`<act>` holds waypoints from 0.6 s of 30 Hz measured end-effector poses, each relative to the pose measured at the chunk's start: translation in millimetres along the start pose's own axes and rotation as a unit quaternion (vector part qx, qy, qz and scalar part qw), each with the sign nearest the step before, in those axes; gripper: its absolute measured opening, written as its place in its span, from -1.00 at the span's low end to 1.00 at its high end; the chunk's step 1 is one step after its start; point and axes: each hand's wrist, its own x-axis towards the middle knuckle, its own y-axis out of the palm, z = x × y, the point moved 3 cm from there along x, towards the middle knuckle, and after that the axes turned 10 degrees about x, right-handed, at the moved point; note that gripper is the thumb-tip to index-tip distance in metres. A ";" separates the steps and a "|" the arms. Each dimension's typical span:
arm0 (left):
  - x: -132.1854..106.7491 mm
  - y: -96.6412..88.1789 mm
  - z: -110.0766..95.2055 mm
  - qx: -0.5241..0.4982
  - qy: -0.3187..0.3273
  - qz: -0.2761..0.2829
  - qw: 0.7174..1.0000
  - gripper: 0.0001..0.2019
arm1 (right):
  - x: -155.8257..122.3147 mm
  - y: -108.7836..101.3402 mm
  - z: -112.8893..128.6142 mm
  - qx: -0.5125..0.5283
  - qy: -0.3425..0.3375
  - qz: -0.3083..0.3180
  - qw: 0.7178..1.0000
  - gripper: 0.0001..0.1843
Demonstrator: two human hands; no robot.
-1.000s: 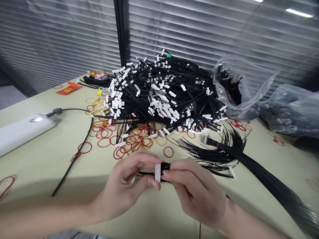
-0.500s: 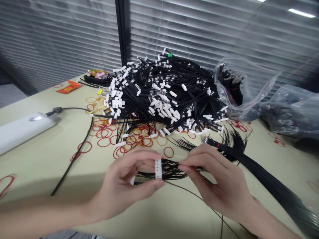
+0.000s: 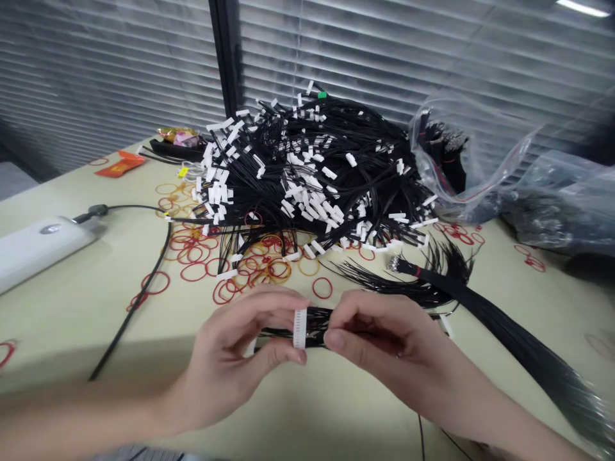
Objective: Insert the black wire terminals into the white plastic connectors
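Note:
Between the thumb and fingers of my left hand [image 3: 240,355] is a white multi-pin connector [image 3: 300,328], held upright with its row of slots facing me. Thin black wires [image 3: 317,326] run from it to the right. My right hand [image 3: 389,346] is closed, thumb against the fingers, around these wires close to the connector. The fingers hide where the wires pass through the hand. A second white connector [image 3: 446,325] shows just behind the right hand. Another pale end peeks out under the left fingers.
A big heap of black cables [image 3: 355,134] with white connectors fills the back. Red and yellow rubber bands [image 3: 193,272] lie before it. A white power bank [image 3: 43,250] is at left, a tied black wire bundle [image 3: 500,326] at right, and clear plastic bags [image 3: 567,205] behind.
My right hand has slid closer to the connector and closed more fully around the wires. My left hand keeps the connector. The whole view has shifted slightly.

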 end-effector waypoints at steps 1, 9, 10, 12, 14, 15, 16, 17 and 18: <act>-0.1 0.0 -0.1 0.002 -0.001 -0.002 1.000 -0.58 | 0.6 -0.1 -0.3 0.003 0.004 0.001 1.000 -0.80; -0.2 0.9 0.7 -0.007 -0.005 0.002 1.000 -0.59 | -0.5 -2.5 -3.9 -0.007 0.010 -0.004 1.000 -0.78; -0.3 0.8 0.8 -0.007 -0.006 0.001 1.000 -0.58 | -0.7 -2.5 -3.9 -0.005 0.011 -0.005 1.000 -0.77; -0.6 0.7 1.0 -0.007 -0.009 0.001 1.000 -0.59 | -0.8 -2.3 -3.8 0.002 0.015 -0.006 1.000 -0.78; -1.0 0.5 1.4 -0.005 -0.012 0.001 1.000 -0.59 | -0.5 -1.8 -3.6 0.002 0.018 -0.008 1.000 -0.78; -1.2 0.5 1.5 -0.005 -0.014 0.001 1.000 -0.60 | -0.4 -1.6 -3.6 -0.001 0.018 -0.008 1.000 -0.79; -1.2 0.4 1.5 -0.005 -0.014 0.000 1.000 -0.60 | -0.3 -1.4 -3.5 -0.002 0.019 -0.009 1.000 -0.79; -1.2 0.3 1.4 -0.004 -0.013 -0.002 1.000 -0.61 | -0.1 -1.2 -3.4 -0.002 0.018 -0.009 1.000 -0.80; -1.1 0.3 1.1 -0.003 -0.011 -0.003 1.000 -0.61 | 0.1 -1.1 -3.2 0.000 0.018 -0.009 1.000 -0.80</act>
